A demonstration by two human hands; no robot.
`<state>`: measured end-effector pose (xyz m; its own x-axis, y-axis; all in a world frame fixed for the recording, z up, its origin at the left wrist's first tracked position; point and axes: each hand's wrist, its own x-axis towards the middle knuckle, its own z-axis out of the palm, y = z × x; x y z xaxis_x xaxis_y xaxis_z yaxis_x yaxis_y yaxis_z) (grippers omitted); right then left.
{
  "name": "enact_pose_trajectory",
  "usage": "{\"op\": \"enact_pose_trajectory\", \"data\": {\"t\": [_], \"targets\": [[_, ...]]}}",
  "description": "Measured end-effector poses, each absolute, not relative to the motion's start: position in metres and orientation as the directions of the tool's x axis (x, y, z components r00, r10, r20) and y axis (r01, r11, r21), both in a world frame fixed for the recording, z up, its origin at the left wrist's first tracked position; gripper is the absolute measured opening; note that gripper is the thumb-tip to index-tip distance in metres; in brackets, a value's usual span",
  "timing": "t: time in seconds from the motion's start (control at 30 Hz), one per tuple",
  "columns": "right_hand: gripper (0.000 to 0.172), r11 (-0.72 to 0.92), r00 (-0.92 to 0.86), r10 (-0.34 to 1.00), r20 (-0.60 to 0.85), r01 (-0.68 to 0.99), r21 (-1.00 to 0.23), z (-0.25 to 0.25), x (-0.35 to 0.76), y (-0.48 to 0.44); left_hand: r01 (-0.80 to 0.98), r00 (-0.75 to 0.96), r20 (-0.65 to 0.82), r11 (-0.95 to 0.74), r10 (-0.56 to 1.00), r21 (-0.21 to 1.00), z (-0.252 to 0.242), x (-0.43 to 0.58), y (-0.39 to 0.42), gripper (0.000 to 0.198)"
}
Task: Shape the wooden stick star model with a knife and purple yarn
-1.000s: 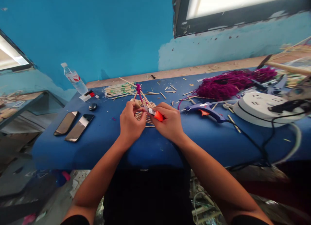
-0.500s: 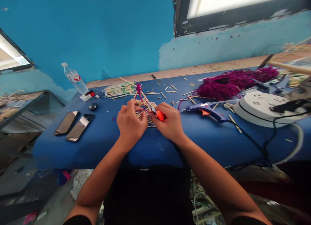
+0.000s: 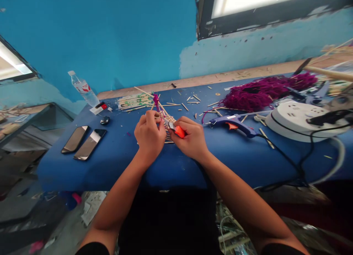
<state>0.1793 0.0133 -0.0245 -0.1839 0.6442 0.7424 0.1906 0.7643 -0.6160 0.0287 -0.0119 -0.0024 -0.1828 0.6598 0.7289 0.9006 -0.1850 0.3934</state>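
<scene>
A small frame of wooden sticks (image 3: 163, 117), tied at its top with purple yarn (image 3: 156, 99), stands on the blue table (image 3: 116, 163). My left hand (image 3: 149, 135) is closed, pinching the sticks and yarn at the frame's near side. My right hand (image 3: 191, 139) is closed round small orange-handled scissors (image 3: 178, 130), whose blades point at the yarn beside my left fingers. The two hands nearly touch over the frame.
A blue glue gun (image 3: 234, 123) lies right of my hands, its cord running to a white power strip (image 3: 298, 121). A heap of purple yarn (image 3: 259, 93) lies behind it. Two phones (image 3: 82, 141), a water bottle (image 3: 84, 89) and loose sticks (image 3: 135, 100) are to the left.
My left hand has crept up the stick frame toward the yarn knot. The scissors have shifted slightly left, closer to my left fingers.
</scene>
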Motion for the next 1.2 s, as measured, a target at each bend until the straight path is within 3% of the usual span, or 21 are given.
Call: {"op": "enact_pose_trajectory", "data": {"t": [0.27, 0.6, 0.93, 1.03, 1.2], "targets": [[0.011, 0.789, -0.208, 0.613, 0.762, 0.19, -0.584, -0.027, 0.178, 0.014, 0.907, -0.053, 0.757, -0.287, 0.651, 0.309, -0.003, 0.022, -0.008, 0.03], [0.013, 0.803, -0.148, 0.593, 0.792, 0.181, -0.567, -0.026, 0.179, 0.017, 0.874, -0.067, 0.808, -0.357, 0.585, 0.33, -0.01, 0.014, -0.012, 0.022], [0.009, 0.783, -0.138, 0.618, 0.774, 0.204, -0.588, -0.015, 0.175, 0.018, 0.824, 0.048, 0.868, -0.511, 0.495, 0.246, -0.006, 0.013, -0.025, 0.05], [0.01, 0.779, -0.148, 0.623, 0.768, 0.204, -0.593, -0.012, 0.174, 0.018, 0.796, 0.016, 0.851, -0.522, 0.526, 0.308, -0.005, 0.013, -0.022, 0.051], [0.017, 0.715, -0.152, 0.693, 0.705, 0.266, -0.646, -0.015, 0.186, 0.005, 0.732, -0.14, 0.763, -0.453, 0.632, 0.509, 0.0, 0.01, -0.025, 0.04]]}}
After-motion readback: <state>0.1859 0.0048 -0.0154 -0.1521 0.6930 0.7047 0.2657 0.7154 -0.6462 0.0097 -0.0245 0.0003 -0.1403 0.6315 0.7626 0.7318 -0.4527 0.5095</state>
